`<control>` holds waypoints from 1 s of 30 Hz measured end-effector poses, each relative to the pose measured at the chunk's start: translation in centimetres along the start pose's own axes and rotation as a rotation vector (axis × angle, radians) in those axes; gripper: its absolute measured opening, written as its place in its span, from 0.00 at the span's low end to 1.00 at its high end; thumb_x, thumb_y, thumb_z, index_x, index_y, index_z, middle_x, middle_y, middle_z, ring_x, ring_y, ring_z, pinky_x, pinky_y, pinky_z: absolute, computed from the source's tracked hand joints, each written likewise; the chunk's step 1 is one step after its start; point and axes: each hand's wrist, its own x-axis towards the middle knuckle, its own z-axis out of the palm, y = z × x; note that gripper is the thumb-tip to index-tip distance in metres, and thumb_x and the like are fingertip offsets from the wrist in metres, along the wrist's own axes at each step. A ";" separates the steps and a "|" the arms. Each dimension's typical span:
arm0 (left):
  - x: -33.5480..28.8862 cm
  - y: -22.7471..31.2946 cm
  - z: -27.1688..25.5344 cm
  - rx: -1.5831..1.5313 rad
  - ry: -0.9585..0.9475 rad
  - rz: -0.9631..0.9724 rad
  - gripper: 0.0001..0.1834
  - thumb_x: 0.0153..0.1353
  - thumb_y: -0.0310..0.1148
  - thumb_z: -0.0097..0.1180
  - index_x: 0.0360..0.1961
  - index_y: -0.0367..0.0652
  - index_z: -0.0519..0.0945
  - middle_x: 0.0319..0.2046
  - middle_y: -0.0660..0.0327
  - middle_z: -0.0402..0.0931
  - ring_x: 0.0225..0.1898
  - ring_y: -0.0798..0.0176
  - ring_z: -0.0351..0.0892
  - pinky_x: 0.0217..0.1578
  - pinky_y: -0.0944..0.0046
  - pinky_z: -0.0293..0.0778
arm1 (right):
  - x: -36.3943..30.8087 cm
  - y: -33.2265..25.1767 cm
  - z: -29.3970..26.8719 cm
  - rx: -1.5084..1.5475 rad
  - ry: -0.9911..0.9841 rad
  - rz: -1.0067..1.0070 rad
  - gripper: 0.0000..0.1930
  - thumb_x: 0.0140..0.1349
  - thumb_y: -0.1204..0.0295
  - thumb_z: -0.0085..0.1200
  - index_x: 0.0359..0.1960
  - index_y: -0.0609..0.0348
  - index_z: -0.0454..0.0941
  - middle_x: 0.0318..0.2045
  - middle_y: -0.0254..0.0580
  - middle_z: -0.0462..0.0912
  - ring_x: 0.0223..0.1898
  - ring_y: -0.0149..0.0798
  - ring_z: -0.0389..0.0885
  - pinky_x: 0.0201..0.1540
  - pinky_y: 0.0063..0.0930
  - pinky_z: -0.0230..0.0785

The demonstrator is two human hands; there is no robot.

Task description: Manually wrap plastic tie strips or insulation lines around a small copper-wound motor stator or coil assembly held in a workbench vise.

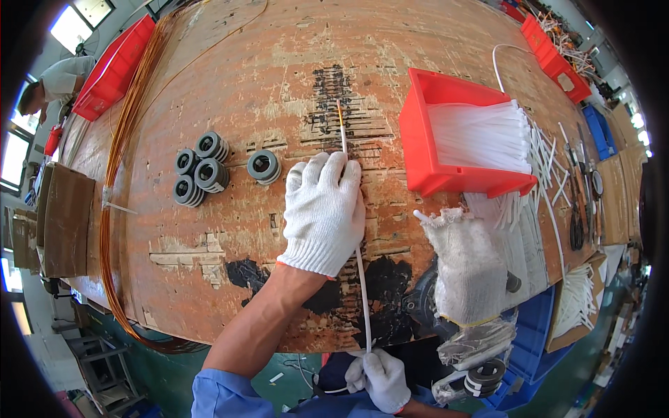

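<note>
A thin white cable (362, 292) runs from the table's front edge up under my left hand (323, 209) and comes out beyond the fingertips. Its far end narrows to a copper-yellow tip (340, 111) lying on blackened, scored wood. My left hand, in a white knitted glove, is closed over the cable with the fingers bent and close together. Below the table edge, my gloved right hand (383, 380) pinches the same cable close to my body. Left of my left hand stands one grey ring-shaped roll (264, 167), with several similar rolls (202, 167) grouped farther left.
A red bin (418, 139) of white cable ties (477, 136) sits to the right. Nearer lies a white cloth-wrapped object (467, 268). Copper-coloured wire (108, 230) bends along the left side. Scissors (576, 230) and other tools lie far right. Another person (59, 80) is at far left.
</note>
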 end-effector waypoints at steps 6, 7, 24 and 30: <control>-0.2 0.0 0.2 -0.003 0.006 -0.032 0.20 0.59 0.22 0.63 0.54 0.32 0.83 0.58 0.45 0.80 0.63 0.40 0.78 0.64 0.41 0.70 | -0.8 -1.7 0.3 -0.099 -0.014 0.093 0.17 0.85 0.62 0.49 0.44 0.64 0.79 0.28 0.37 0.80 0.26 0.29 0.78 0.33 0.24 0.74; -0.2 0.0 0.2 -0.008 -0.002 -0.035 0.20 0.59 0.22 0.63 0.54 0.32 0.83 0.58 0.45 0.80 0.63 0.40 0.78 0.64 0.40 0.70 | -0.8 -1.6 0.1 -0.101 -0.017 0.091 0.17 0.84 0.60 0.50 0.47 0.65 0.80 0.27 0.37 0.80 0.26 0.29 0.78 0.33 0.24 0.74; -0.5 0.0 0.6 0.008 0.025 -0.040 0.20 0.58 0.22 0.62 0.54 0.30 0.83 0.59 0.42 0.80 0.64 0.37 0.77 0.65 0.39 0.70 | -0.5 -1.6 0.7 -0.234 0.021 0.015 0.21 0.86 0.66 0.44 0.35 0.71 0.77 0.26 0.47 0.84 0.23 0.29 0.78 0.29 0.25 0.75; -0.5 0.0 0.8 0.036 0.015 -0.035 0.21 0.59 0.23 0.62 0.54 0.29 0.82 0.60 0.41 0.80 0.64 0.37 0.77 0.66 0.40 0.70 | -0.3 -1.1 0.9 -0.253 0.043 -0.057 0.22 0.86 0.63 0.46 0.34 0.69 0.76 0.25 0.46 0.83 0.20 0.27 0.74 0.24 0.25 0.70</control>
